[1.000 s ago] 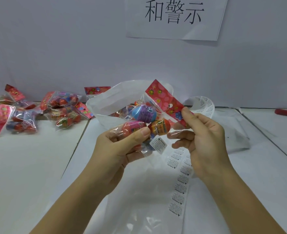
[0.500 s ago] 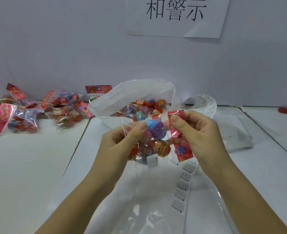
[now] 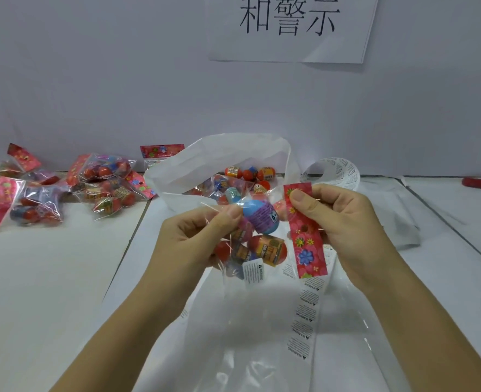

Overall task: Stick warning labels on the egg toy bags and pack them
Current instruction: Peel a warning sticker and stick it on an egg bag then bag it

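The left hand (image 3: 205,236) pinches the clear edge of an egg toy bag (image 3: 262,241) between thumb and curled fingers; the right hand (image 3: 338,222) pinches the same bag by its red flowered header card (image 3: 304,233), thumb on top; the bag hangs in the air between them at frame centre, a white warning label (image 3: 253,272) stuck on its lower face; at twelve o'clock behind it the white packing bag (image 3: 225,162) gapes with packed bags inside; at ten o'clock a pile of egg toy bags (image 3: 64,190) lies on the table (image 3: 35,278); at five o'clock the label strip (image 3: 304,321) runs down; its roll (image 3: 335,172) stands at one o'clock.
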A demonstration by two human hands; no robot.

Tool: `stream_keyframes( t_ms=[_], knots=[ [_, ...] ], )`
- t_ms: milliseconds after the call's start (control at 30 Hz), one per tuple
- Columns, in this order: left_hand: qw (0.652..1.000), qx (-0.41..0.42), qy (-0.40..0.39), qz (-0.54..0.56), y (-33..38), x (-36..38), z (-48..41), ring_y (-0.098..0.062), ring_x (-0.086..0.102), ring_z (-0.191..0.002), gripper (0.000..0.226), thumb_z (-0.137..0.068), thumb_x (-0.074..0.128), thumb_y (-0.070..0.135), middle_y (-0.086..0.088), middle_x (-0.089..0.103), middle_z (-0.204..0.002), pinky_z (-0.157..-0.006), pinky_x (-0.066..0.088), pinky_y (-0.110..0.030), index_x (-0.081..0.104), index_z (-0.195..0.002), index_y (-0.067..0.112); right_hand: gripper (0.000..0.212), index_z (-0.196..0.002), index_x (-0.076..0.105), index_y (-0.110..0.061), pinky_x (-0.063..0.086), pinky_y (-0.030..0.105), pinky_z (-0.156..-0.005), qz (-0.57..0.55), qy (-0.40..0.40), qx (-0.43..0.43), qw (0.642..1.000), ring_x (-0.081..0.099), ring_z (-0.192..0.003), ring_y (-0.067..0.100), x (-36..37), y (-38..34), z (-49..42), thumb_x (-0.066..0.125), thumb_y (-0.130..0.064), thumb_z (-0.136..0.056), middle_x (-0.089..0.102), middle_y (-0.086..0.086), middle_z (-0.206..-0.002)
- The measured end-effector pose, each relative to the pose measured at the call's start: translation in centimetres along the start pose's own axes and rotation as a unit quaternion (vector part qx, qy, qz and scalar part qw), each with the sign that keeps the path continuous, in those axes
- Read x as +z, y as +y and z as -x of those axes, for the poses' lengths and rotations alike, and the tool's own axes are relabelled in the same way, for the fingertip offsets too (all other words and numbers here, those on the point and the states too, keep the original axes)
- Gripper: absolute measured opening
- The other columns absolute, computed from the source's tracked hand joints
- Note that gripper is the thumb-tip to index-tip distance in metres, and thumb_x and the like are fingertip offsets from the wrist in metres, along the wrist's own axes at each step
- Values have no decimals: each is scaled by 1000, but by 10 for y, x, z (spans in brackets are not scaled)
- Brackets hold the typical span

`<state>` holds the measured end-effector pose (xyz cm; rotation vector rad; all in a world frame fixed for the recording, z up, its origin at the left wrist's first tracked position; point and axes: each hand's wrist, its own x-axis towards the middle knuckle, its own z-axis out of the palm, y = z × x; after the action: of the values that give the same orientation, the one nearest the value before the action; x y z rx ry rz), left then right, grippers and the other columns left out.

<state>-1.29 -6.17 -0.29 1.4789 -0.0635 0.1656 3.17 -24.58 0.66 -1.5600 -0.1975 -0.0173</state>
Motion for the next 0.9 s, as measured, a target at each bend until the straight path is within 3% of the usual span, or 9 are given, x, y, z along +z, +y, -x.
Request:
stream_keyframes(
  t_ms=[133, 233, 300, 367, 467, 533, 600, 733, 900],
  knots=[
    [983, 146, 105, -34, -3, 3, 3, -4, 71, -75, 27, -69, 76, 37, 14, 76, -86, -65, 53, -13, 74, -96, 37, 13, -85, 60, -30, 40, 17, -50, 143, 164, -151, 964, 46, -53, 4, 8, 10, 7, 73, -30, -83, 55, -15, -63],
    [915, 296, 170, -214, -10, -1, 5, -1, 66, -99, 46, -76, 77, 33, 27, 68, -111, -84, 49, -13, 63, -119, 33, 34, -88, 63, -18, 45, 24, -45, -29, -6, -52, 998, 56, -51, 11, 26, 7, 17, 69, -47, -72, 66, -2, -64],
    [841, 383, 178, -339, -17, -1, 5, -12, 61, -108, 49, -79, 75, 29, 10, 63, -121, -92, 49, -23, 58, -124, 17, 50, -109, 63, -19, 56, 32, -57, -83, -145, 32, 985, 69, -76, 16, 37, 8, 22, 65, -52, -70, 73, 2, -88],
    [782, 437, 172, -411, -23, -1, 4, -22, 57, -114, 48, -81, 71, 24, -1, 60, -124, -95, 48, -37, 56, -124, 10, 60, -124, 57, -21, 57, 36, -72, -116, -173, 43, 977, 69, -96, 19, 44, 13, 25, 67, -50, -73, 72, 2, -104],
    [759, 460, 112, -447, -27, 0, 2, -20, 50, -125, 57, -80, 73, 30, 0, 54, -134, -99, 41, -39, 54, -132, 17, 50, -125, 58, -21, 57, 34, -73, -175, -119, 28, 977, 71, -95, 27, 44, 14, 23, 75, -35, -80, 73, 6, -103],
    [786, 444, 79, -422, -27, 2, 5, -18, 47, -131, 65, -78, 70, 31, 0, 52, -139, -104, 38, -39, 47, -137, 18, 42, -120, 63, -20, 58, 32, -66, -173, -82, 26, 981, 72, -86, 28, 39, 13, 20, 73, -26, -79, 74, 7, -94],
    [845, 402, 77, -344, -25, 3, 8, -16, 47, -133, 65, -76, 67, 29, 0, 51, -141, -105, 39, -37, 45, -137, 18, 36, -115, 65, -15, 57, 30, -63, -170, -87, 23, 981, 72, -78, 26, 34, 12, 16, 71, -19, -80, 73, 10, -89],
    [964, 222, 125, -82, -10, 2, 5, -4, 54, -125, 74, -67, 76, 37, 21, 54, -134, -96, 47, -20, 42, -132, 36, 32, -110, 68, -11, 54, 28, -56, -199, -132, 29, 971, 70, -68, 24, 33, 10, 14, 62, -15, -79, 72, 11, -84],
    [987, 10, 103, 125, -7, -6, -7, -13, 69, -106, 73, -62, 77, 33, -1, 66, -123, -79, 59, -30, 53, -130, 25, 28, -102, 75, -18, 54, 28, -50, -215, -173, 23, 961, 68, -64, 25, 33, 12, 14, 58, -10, -81, 71, 12, -87]
  ],
)
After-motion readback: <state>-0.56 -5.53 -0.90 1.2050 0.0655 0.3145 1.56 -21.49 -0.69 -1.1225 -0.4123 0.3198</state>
